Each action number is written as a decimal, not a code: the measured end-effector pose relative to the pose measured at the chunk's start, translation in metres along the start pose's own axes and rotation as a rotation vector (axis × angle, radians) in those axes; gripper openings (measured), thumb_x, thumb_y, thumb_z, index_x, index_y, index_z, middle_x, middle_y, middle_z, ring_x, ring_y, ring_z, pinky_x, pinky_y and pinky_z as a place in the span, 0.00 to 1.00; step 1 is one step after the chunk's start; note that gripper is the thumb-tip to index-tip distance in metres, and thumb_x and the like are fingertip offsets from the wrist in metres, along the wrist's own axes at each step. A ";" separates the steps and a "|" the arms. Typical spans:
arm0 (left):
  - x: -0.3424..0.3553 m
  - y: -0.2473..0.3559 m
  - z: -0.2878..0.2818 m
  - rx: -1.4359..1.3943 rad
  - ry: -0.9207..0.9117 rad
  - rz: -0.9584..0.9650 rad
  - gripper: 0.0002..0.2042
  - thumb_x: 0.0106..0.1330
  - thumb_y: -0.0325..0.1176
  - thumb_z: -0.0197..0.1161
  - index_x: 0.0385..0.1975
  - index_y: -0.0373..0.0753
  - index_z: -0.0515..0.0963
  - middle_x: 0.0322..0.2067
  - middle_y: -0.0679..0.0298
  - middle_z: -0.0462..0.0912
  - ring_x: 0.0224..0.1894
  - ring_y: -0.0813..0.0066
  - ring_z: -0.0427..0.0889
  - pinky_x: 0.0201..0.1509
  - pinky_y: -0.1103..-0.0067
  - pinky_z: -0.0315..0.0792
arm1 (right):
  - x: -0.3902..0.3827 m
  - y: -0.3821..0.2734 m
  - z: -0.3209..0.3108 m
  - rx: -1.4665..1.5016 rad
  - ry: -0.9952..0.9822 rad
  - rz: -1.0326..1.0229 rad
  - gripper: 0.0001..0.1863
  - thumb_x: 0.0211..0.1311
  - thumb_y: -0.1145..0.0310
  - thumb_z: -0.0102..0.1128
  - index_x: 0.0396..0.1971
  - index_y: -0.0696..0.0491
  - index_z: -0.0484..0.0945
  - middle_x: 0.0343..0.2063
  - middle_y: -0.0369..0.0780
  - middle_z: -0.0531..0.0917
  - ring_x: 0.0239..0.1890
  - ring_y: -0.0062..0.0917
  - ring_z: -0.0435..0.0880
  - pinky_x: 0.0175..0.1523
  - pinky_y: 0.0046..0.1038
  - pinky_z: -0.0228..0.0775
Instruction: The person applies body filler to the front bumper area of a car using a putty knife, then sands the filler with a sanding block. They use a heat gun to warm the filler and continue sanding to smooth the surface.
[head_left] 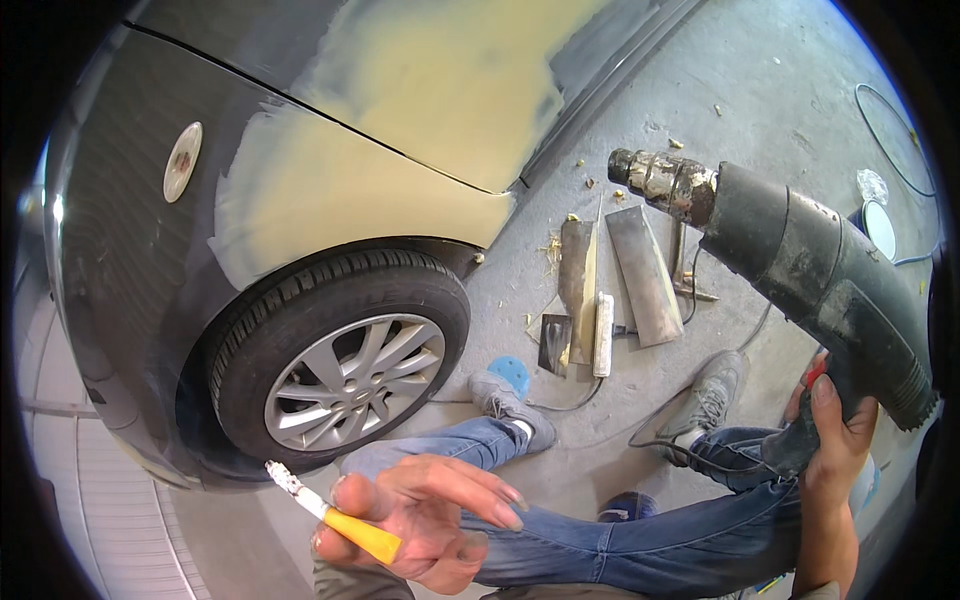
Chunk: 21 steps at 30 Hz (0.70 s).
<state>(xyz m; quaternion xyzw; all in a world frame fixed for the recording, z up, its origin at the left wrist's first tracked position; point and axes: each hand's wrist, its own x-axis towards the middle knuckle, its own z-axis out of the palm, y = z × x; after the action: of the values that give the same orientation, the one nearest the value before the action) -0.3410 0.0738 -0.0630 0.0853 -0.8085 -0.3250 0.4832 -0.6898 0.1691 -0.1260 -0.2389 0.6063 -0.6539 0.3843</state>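
Note:
A lit cigarette [308, 498], long grey ash at its tip and a yellow filter, is held between the fingers of my left hand [440, 500] near the lower edge. At the right, my right hand [838, 430] is wrapped round the handle of a black heat gun [805, 250]. A finger rests by its red trigger. The gun's worn metal nozzle [665, 180] points left, toward the dark car, apart from it. Smoothed yellow body filler [330, 200] covers part of the car's fender [140, 240] and door, above the front wheel [355, 385].
On the concrete floor lie metal filler spreaders [645, 275], a white power strip [603, 335], a hammer-like tool [680, 265] and a blue sanding disc [510, 375]. Cables run among them. Legs in jeans [640, 550] and grey sneakers [512, 410] fill the lower middle. A round can [878, 230] stands far right.

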 end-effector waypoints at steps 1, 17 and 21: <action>-0.002 -0.001 0.002 -0.001 0.051 0.019 0.58 0.60 0.19 0.63 0.83 0.52 0.28 0.84 0.58 0.30 0.28 0.61 0.86 0.24 0.74 0.85 | 0.000 0.000 0.000 -0.010 -0.002 0.014 0.18 0.71 0.74 0.65 0.57 0.59 0.72 0.42 0.42 0.81 0.36 0.23 0.81 0.36 0.26 0.77; -0.001 -0.003 0.014 0.103 0.157 0.087 0.50 0.68 0.23 0.58 0.84 0.50 0.33 0.85 0.63 0.33 0.25 0.67 0.83 0.24 0.76 0.83 | 0.002 -0.003 -0.002 -0.074 -0.030 0.099 0.15 0.73 0.66 0.66 0.54 0.55 0.78 0.44 0.36 0.85 0.43 0.18 0.82 0.46 0.21 0.76; 0.004 0.002 0.007 -0.015 0.027 -0.036 0.49 0.64 0.21 0.60 0.84 0.51 0.39 0.74 0.66 0.51 0.30 0.64 0.84 0.31 0.73 0.83 | 0.003 0.002 0.003 -0.008 0.113 0.136 0.17 0.70 0.74 0.67 0.55 0.60 0.75 0.43 0.41 0.83 0.36 0.23 0.81 0.37 0.28 0.76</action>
<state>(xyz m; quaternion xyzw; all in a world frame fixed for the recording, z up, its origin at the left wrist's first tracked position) -0.3482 0.0767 -0.0613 0.1005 -0.7979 -0.3385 0.4886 -0.6889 0.1652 -0.1281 -0.1615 0.6445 -0.6364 0.3918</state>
